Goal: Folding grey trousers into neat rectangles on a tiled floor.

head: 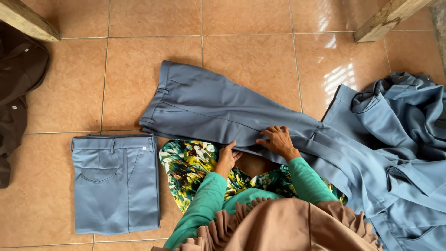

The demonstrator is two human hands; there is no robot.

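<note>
Item: grey-blue trousers (223,109), laid flat on tiled floor (251,56), waistband pointing away beyond the fingers. Left hand (227,157) pinched the near hem edge, fingers curled shut on the cloth. Right hand (278,141) lay on the trouser leg just beside it, fingers spread and pressing flat, gripping nothing. Folded trousers (116,183) lay well left of the fingers. Heap of blue garments (404,139) lay right of them. Dark brown garments (16,88) lay far left.

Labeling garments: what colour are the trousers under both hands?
Plain grey-blue trousers, no pattern; left hand and right hand rest on them. Head view.
</note>
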